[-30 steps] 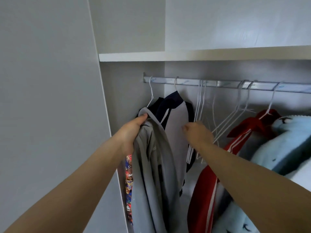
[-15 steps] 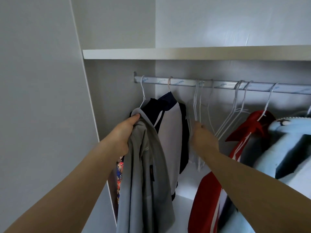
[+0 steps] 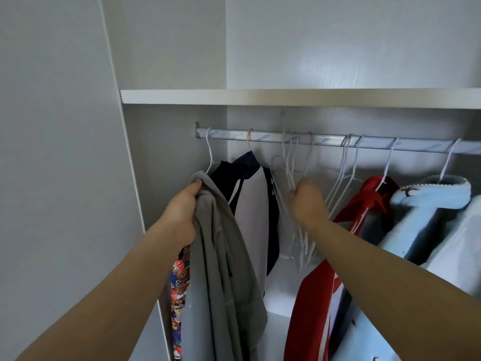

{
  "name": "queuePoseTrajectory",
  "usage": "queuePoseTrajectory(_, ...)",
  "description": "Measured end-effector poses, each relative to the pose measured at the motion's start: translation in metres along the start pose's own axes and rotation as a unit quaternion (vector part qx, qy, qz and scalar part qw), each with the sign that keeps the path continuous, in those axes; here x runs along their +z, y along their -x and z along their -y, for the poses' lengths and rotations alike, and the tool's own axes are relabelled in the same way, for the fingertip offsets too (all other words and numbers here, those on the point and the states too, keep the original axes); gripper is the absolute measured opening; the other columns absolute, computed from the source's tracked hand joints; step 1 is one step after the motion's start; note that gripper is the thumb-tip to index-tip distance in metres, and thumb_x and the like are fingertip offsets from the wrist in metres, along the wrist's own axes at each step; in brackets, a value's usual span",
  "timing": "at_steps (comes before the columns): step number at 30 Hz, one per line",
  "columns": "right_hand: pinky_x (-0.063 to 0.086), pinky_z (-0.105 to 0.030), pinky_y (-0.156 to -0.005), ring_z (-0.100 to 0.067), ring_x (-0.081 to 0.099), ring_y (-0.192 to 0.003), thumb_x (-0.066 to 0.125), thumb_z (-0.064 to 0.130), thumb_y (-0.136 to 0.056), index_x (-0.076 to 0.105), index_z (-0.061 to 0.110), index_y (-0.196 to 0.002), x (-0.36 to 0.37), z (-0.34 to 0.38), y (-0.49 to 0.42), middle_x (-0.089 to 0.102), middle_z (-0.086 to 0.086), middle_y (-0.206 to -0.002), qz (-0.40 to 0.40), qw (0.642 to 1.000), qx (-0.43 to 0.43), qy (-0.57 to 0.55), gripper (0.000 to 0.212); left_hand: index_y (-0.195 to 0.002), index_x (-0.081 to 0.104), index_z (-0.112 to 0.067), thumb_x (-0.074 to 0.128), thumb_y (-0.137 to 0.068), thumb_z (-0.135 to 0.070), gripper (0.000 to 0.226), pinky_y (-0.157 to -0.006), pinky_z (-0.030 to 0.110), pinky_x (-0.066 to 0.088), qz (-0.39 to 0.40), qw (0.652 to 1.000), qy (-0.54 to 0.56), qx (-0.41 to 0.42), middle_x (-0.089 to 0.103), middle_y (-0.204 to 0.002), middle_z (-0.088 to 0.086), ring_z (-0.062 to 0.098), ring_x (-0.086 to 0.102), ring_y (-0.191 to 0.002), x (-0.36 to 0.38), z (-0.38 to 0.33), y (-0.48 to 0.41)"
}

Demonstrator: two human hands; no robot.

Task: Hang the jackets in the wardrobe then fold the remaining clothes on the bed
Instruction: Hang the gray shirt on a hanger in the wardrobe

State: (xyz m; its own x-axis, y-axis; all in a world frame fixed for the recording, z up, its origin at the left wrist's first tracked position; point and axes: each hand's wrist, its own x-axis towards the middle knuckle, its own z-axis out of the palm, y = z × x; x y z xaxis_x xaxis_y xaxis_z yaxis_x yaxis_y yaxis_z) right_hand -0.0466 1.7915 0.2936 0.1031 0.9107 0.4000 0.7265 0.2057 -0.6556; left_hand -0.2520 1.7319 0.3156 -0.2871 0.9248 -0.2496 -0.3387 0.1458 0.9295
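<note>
Left grip (image 3: 182, 212): fingers and thumb are curled tight round the collar of the grey jacket (image 3: 221, 269). The jacket hangs full length from this grip, below the left end of the hanging rail (image 3: 325, 140) and in front of the navy-and-white jacket (image 3: 256, 204) already hung there.

Right grip (image 3: 309, 204): fingers are closed round the wires of the empty white hangers (image 3: 292, 168) below the middle of the rail. Whether it holds one wire or several cannot be told. One hook shows faintly above the rail, blurred.

Step in hand, as judged: take one free hanger for the grey jacket.
1. Separate a single hanger. The bunch is close-packed and the hooks may tangle.
2. Lift the hook straight up and clear of the rail before drawing it out.
3. Keep the jacket held by the collar, so that the shoulders can be fed onto the hanger one at a time.
4. Return the hook to the gap on the rail between the navy-and-white jacket and the red jacket (image 3: 312, 308).

Change from half a second earlier: the right grip was then reaching in among the hangers, not yet closed. It has now closed on them. The left grip holds the collar as before, and the grey jacket is still unhung.
</note>
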Motion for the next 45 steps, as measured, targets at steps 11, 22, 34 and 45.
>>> queuePoseTrajectory(11,0.032,-0.018,-0.051,-0.010,0.034,-0.053,0.058,0.017,-0.091,0.036,0.014,-0.065,-0.003,-0.012,0.065,0.035,0.001,-0.059,0.034,0.967,0.036,-0.250,0.035,-0.133,0.044,0.005,0.035,-0.100,-0.037,0.054,-0.106,0.034,0.034,0.062,0.997,0.037,-0.037,0.056,-0.088,0.014,0.027,0.056,-0.099,0.012,0.013,-0.001)
queuePoseTrajectory(22,0.030,-0.021,-0.042,-0.008,0.034,-0.042,0.061,0.015,-0.089,0.048,0.014,-0.079,0.001,-0.043,0.095,0.039,0.003,-0.052,0.154,0.879,0.197,-0.406,0.016,-0.112,0.062,-0.007,0.057,-0.089,-0.041,0.041,-0.073,0.034,0.050,0.082,0.996,-0.021,-0.028,0.065,-0.094,0.012,0.024,0.060,-0.084,0.017,0.022,-0.009)
queuePoseTrajectory(34,0.030,-0.020,-0.044,-0.008,0.034,-0.044,0.057,0.035,-0.091,0.046,0.014,-0.074,-0.011,-0.038,0.074,0.037,0.004,-0.051,0.094,0.907,0.197,-0.359,0.030,-0.089,0.062,-0.007,0.057,-0.091,-0.035,0.028,-0.069,0.031,0.049,0.036,0.995,-0.087,-0.016,0.064,-0.085,0.010,0.021,0.059,-0.075,-0.001,0.003,-0.015)
queuePoseTrajectory(45,0.020,-0.015,-0.032,-0.007,0.024,-0.027,0.051,0.023,-0.095,0.048,0.008,-0.056,-0.017,-0.058,0.063,0.031,0.003,-0.033,0.113,0.872,0.205,-0.429,0.041,-0.055,0.066,-0.007,0.048,-0.096,-0.025,0.049,-0.030,0.019,0.043,0.003,0.993,-0.119,0.023,0.061,-0.041,0.004,0.012,0.057,-0.033,-0.027,-0.020,-0.016)
